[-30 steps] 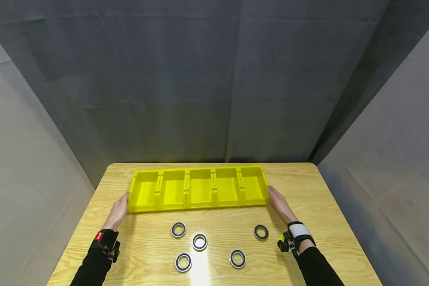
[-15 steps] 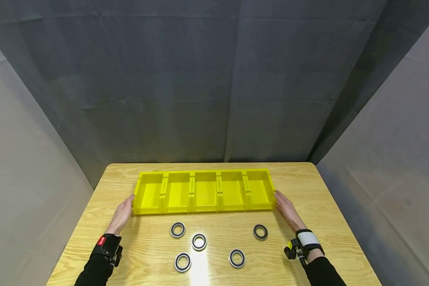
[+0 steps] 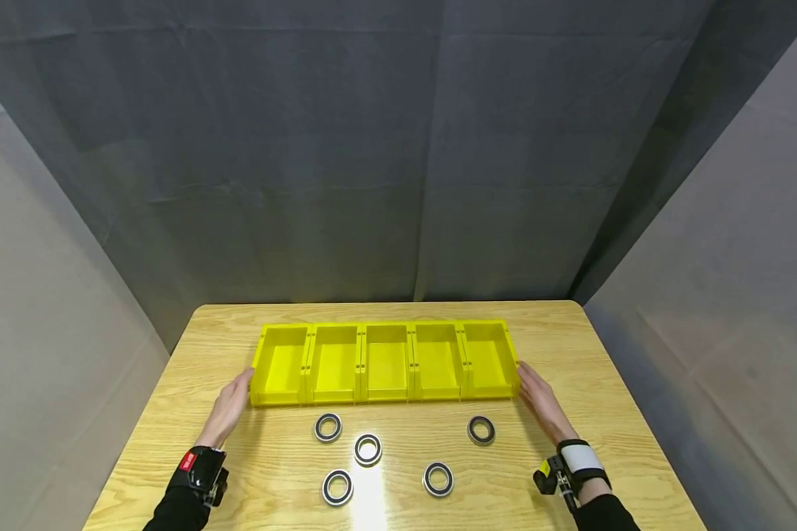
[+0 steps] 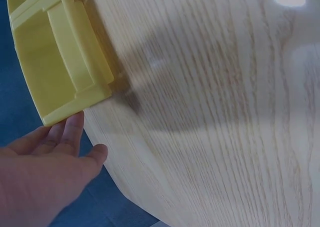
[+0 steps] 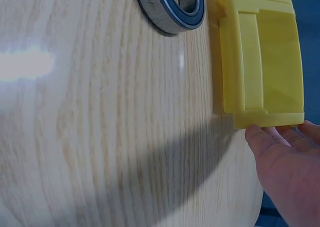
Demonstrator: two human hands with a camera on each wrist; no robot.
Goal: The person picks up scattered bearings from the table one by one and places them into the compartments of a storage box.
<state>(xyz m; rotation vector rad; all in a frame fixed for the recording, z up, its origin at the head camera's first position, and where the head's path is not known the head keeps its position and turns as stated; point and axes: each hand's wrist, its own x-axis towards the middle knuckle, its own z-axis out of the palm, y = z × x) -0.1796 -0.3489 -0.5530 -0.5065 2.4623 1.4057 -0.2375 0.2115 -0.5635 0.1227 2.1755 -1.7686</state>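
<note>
A row of joined yellow bins (image 3: 387, 403) with several compartments stands on the wooden table, all compartments bare inside. My left hand (image 3: 228, 407) touches its left end; in the left wrist view, the fingertips (image 4: 75, 119) lie against the bin's end wall with the thumb apart from it. At the opposite end, my right hand (image 3: 541, 402) rests its fingers (image 5: 257, 137) on the outer wall. Between my arms lie several ball bearings: one (image 3: 328, 428) near the bins' front, others (image 3: 368, 450) (image 3: 337, 487) (image 3: 437, 479) closer to me, and one (image 3: 481, 431) towards the right hand.
The wooden table (image 3: 292, 509) has rounded far corners. Behind it hangs a dark grey curtain (image 3: 305, 184), with pale grey panels (image 3: 53, 295) on both sides. Each wrist wears a strapped camera (image 3: 199, 472). Light glares on the tabletop near the middle bearings.
The row of yellow bins has shifted right and slightly towards me, with both hands staying at its ends. The bearings keep their places on the table.
</note>
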